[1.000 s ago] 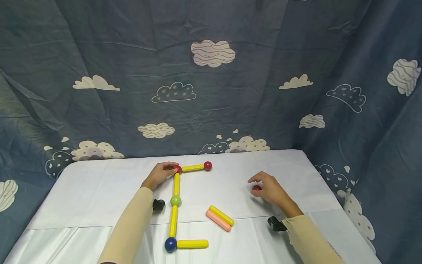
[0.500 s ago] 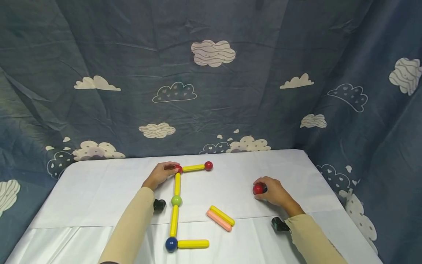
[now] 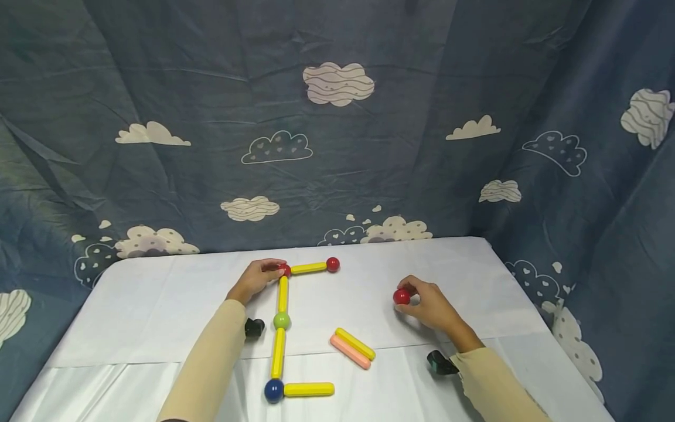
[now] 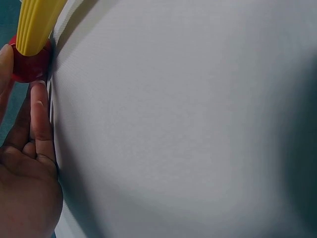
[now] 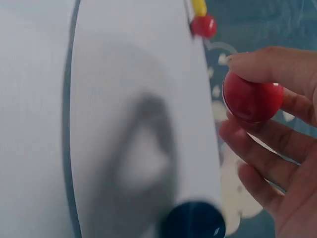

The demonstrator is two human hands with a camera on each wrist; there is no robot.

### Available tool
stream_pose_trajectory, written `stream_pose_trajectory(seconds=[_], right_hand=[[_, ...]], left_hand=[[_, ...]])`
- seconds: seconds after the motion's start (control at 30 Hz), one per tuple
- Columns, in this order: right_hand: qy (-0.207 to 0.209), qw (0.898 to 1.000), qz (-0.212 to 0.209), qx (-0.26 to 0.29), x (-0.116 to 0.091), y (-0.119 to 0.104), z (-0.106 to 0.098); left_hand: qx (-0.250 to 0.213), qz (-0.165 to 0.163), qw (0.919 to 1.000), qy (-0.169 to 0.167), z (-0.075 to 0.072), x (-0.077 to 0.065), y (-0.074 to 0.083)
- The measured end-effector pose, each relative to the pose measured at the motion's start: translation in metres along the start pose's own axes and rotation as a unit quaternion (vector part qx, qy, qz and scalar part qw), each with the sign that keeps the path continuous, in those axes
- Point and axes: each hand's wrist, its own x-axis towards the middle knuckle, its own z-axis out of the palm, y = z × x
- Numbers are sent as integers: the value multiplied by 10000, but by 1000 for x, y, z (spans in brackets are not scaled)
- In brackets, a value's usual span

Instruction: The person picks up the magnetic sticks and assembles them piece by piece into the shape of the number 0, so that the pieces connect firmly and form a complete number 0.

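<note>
My left hand (image 3: pixel 256 280) holds a red ball (image 4: pixel 30 64) at the far left corner of a ball-and-stick figure, thumb and fingertips against it. From that ball a yellow stick (image 3: pixel 309 268) runs right to another red ball (image 3: pixel 333 265). A second yellow stick (image 3: pixel 283 294) comes toward me to a green ball (image 3: pixel 282 320). Beyond it, another stick (image 3: pixel 278 353) reaches a blue ball (image 3: pixel 273 390), with a yellow stick (image 3: pixel 309 390) pointing right. My right hand (image 3: pixel 429 305) pinches a loose red ball (image 5: pixel 252 96) between thumb and fingers, raised over the cloth.
A yellow stick (image 3: pixel 355 344) and a salmon-pink stick (image 3: pixel 350 352) lie side by side between the hands. In the right wrist view a dark blue ball (image 5: pixel 195 220) sits below the right hand. White cloth (image 3: pixel 184 328) covers the table; a cloud-print curtain (image 3: pixel 211 176) hangs behind.
The right hand has closed its fingers on the loose red ball, picked it up and shifted it slightly left. The left hand has stayed at the corner ball.
</note>
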Motion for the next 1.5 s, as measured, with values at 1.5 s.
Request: stream_pose_trajectory(seconds=[1.5], right_hand=[[-2475,9444,-1757,1263,-69,-72,80]], left_hand=[[-61,-28,10000,28,1,-2,1]])
